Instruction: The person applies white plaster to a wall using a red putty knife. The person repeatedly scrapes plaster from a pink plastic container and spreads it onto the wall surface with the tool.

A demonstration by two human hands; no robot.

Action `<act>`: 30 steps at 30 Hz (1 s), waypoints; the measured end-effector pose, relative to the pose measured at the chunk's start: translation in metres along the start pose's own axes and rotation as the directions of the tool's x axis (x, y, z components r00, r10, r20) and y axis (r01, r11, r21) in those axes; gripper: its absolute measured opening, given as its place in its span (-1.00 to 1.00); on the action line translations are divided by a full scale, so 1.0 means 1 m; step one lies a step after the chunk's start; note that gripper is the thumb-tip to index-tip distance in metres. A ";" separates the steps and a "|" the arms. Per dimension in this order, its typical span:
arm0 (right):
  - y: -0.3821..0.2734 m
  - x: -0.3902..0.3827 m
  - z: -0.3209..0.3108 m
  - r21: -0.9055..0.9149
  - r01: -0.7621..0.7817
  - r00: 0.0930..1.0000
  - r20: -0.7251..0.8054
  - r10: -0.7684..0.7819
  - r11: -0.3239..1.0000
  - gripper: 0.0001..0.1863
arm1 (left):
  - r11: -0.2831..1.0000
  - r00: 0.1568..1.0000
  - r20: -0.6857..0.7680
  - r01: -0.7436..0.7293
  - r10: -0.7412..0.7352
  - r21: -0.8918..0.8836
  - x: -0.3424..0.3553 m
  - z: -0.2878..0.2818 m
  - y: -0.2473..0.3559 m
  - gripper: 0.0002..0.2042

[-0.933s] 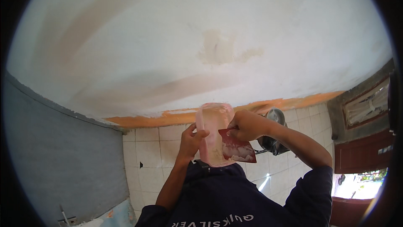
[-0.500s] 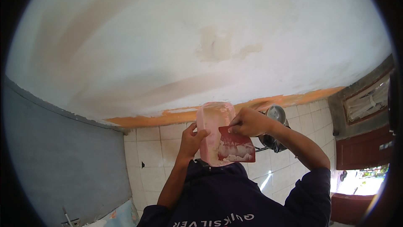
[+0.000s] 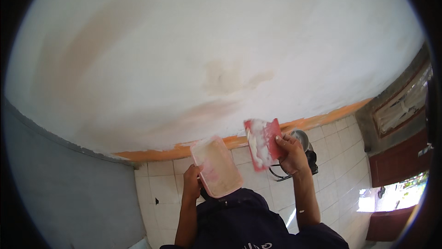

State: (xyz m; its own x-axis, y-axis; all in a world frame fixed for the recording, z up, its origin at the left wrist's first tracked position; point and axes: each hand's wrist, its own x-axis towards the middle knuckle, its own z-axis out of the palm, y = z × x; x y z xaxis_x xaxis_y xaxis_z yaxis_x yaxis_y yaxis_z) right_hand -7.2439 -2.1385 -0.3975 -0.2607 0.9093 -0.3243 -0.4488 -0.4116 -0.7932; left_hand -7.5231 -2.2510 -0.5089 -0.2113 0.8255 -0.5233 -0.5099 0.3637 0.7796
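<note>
My left hand (image 3: 192, 180) grips the left edge of a pink rectangular plastic tub (image 3: 216, 166), tilted so that its pale, paste-smeared inside shows. In my right hand (image 3: 293, 154) is a red flat putty scraper (image 3: 274, 131), held by its right edge with my thumb on the face. A thick load of white putty (image 3: 260, 144) lies along the scraper's left side, slightly blurred. The scraper is apart from the tub, to its right and a little higher. Ahead stands a white wall (image 3: 152, 42) with a beige damp-looking patch (image 3: 222, 78).
An orange strip (image 3: 322, 120) runs along the wall's foot. Behind my right hand, a grey round container (image 3: 300, 137) and a black item (image 3: 312, 159) stand on white floor tiles (image 3: 331, 175). A grey wall (image 3: 64, 184) rises at left; a red-brown door (image 3: 400, 161) is at right.
My right hand has lifted the scraper out of the tub to the right and turned it, showing its putty-loaded face. The tub has shifted left and lower in view, tilting.
</note>
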 end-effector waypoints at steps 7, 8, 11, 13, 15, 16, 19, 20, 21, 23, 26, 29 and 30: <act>-0.036 0.013 0.000 0.113 0.185 0.981 -0.085 -0.176 0.976 -0.70 | 0.994 1.000 -0.006 0.011 -0.012 -0.112 0.001 0.047 -0.013 -0.54; -0.039 0.015 0.005 0.130 0.196 0.978 -0.099 -0.184 0.972 -0.73 | 0.993 1.000 -0.012 0.020 -0.022 -0.114 -0.001 0.048 -0.011 -0.54; -0.049 0.020 0.029 0.174 0.211 0.967 -0.180 -0.179 0.962 -0.68 | 0.993 1.000 0.004 0.001 0.000 -0.117 -0.010 0.046 0.000 -0.53; -0.053 0.020 0.050 0.196 0.225 0.965 -0.179 -0.190 0.955 -0.66 | 0.993 1.000 -0.019 0.018 -0.021 -0.118 -0.018 0.032 0.007 -0.52; -0.055 0.019 0.077 0.223 0.241 0.963 -0.174 -0.205 0.944 -0.65 | 0.991 0.999 -0.032 0.035 -0.040 -0.127 -0.023 0.018 0.015 -0.51; -0.057 0.020 0.089 0.231 0.238 0.965 -0.165 -0.203 0.943 -0.66 | 0.990 0.998 -0.033 0.041 -0.046 -0.134 -0.024 0.012 0.020 -0.50; -0.061 0.025 0.126 0.249 0.259 0.962 -0.154 -0.226 0.933 -0.73 | 0.990 0.997 -0.064 0.034 -0.043 -0.137 -0.028 -0.001 0.028 -0.50; -0.062 0.027 0.138 0.250 0.288 0.954 -0.161 -0.254 0.924 -0.77 | 0.991 0.996 -0.077 0.028 -0.039 -0.134 -0.029 -0.004 0.030 -0.51; -0.065 0.029 0.147 0.250 0.317 0.945 -0.169 -0.281 0.915 -0.80 | 0.991 0.996 -0.083 0.034 -0.045 -0.128 -0.030 -0.006 0.032 -0.51; -0.074 0.032 0.164 0.192 0.315 0.945 -0.157 -0.288 0.929 -0.82 | 0.992 0.993 -0.100 0.044 -0.056 -0.117 -0.032 -0.012 0.035 -0.53; -0.087 0.028 0.183 0.120 0.303 0.948 -0.145 -0.285 0.946 -0.84 | 0.986 0.990 -0.116 0.057 -0.076 -0.158 -0.038 -0.020 0.034 -0.54; -0.109 0.019 0.193 0.093 0.315 0.945 -0.125 -0.303 0.944 -0.85 | 0.983 0.990 -0.108 0.067 -0.085 -0.168 -0.041 -0.033 0.030 -0.54; -0.116 0.015 0.197 0.091 0.323 0.943 -0.114 -0.312 0.942 -0.86 | 0.983 0.991 -0.110 0.057 -0.077 -0.177 -0.042 -0.036 0.029 -0.54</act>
State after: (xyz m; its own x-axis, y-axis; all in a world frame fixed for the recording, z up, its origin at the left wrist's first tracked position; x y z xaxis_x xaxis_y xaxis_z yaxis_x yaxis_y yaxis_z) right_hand -7.3643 -2.0889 -0.2087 -0.0080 0.9931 -0.1172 -0.5844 -0.0997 -0.8053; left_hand -7.5593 -2.2906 -0.4767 -0.2616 0.7429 -0.6162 -0.6603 0.3278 0.6756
